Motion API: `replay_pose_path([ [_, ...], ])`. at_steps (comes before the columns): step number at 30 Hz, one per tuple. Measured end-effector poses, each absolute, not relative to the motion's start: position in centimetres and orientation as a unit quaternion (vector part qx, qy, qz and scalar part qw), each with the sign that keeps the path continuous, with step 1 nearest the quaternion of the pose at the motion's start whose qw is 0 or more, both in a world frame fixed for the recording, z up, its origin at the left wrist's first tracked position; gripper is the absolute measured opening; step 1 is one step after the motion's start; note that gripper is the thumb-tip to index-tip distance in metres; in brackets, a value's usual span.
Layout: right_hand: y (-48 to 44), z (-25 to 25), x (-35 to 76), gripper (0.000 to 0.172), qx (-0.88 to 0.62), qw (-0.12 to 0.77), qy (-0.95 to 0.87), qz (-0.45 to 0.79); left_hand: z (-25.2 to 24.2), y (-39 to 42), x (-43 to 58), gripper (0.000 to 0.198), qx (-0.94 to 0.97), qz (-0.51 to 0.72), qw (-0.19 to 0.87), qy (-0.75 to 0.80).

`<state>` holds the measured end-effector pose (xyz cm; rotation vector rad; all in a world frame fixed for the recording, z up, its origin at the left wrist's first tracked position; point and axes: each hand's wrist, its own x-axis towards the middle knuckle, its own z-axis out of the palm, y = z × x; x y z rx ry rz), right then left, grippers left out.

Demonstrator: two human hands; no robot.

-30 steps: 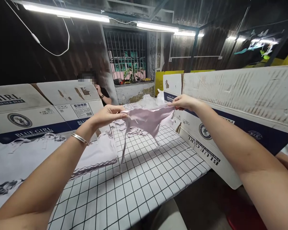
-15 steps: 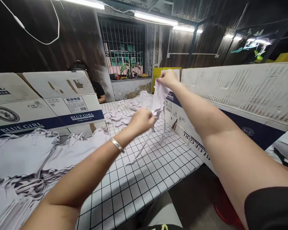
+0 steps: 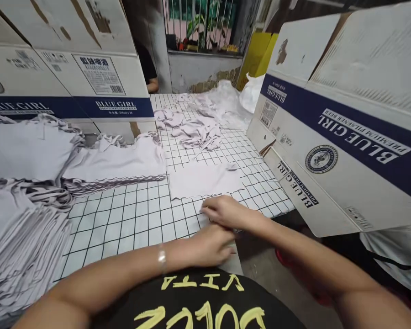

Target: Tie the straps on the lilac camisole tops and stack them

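Observation:
A pale lilac garment (image 3: 205,180) lies spread flat on the gridded tablecloth (image 3: 147,214). Just below its near edge is my right hand (image 3: 224,211), with fingers curled together close over my left hand. My left hand (image 3: 212,246), a silver bangle on its wrist, sits at the table's near edge by my body. Its fingers curl inward and are slightly blurred. Whether either hand holds something small is hidden. Both hands appear apart from the flat garment.
Stacked lilac garments (image 3: 113,160) and a folded pile (image 3: 27,256) fill the left side. Loose garments (image 3: 198,130) and clear plastic (image 3: 226,103) lie farther back. Cardboard walls stand left (image 3: 113,107) and right (image 3: 329,119). A person's arm (image 3: 152,84) shows behind the left cardboard.
The garment that both hands held raised now lies flat on the table, released. Both hands have drawn back toward my body and come together. The view has tilted down.

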<state>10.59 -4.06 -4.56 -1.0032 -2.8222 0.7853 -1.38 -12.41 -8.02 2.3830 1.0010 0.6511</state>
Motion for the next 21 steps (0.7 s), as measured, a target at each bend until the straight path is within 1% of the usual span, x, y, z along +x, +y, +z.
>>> replay_pose_path([
  [1,-3.9,-5.5,12.9,0.020,-0.380,0.084,-0.886,0.252,-8.6,-13.0,-3.6,0.021,0.858,0.246,0.228,0.390],
  [3,-2.8,-7.4,17.1,0.024,-0.492,0.193,-0.826,0.196,-9.5,-12.9,-7.9,0.023,0.825,0.255,0.153,0.481],
  [5,-1.2,-9.3,20.0,0.036,-0.573,0.233,-0.775,0.133,-10.3,-11.2,-11.3,0.030,0.786,0.220,0.066,0.574],
  [7,0.3,-11.0,21.5,0.041,-0.588,0.224,-0.769,0.108,-10.9,-8.9,-13.4,0.032,0.763,0.171,0.033,0.623],
  [10,2.1,-12.0,21.5,0.026,-0.545,0.197,-0.811,0.082,-11.5,-6.2,-14.7,0.023,0.760,0.137,0.055,0.632],
  [11,2.6,-11.9,21.1,0.025,-0.532,0.193,-0.822,0.067,-11.5,-5.7,-14.8,0.022,0.757,0.141,0.066,0.634],
  [14,3.4,-11.2,19.9,0.020,-0.491,0.187,-0.850,0.052,-11.5,-5.2,-14.6,0.020,0.735,0.174,0.099,0.648],
  [17,3.7,-10.8,19.2,0.014,-0.457,0.188,-0.864,0.098,-11.4,-5.3,-14.5,0.013,0.710,0.229,0.144,0.650],
  [19,3.8,-10.6,19.1,0.013,-0.463,0.235,-0.842,0.143,-11.4,-5.2,-14.6,0.008,0.677,0.288,0.172,0.655],
  [21,3.8,-10.1,19.1,0.013,-0.487,0.312,-0.793,0.191,-11.1,-4.8,-14.7,0.006,0.637,0.341,0.185,0.666],
])
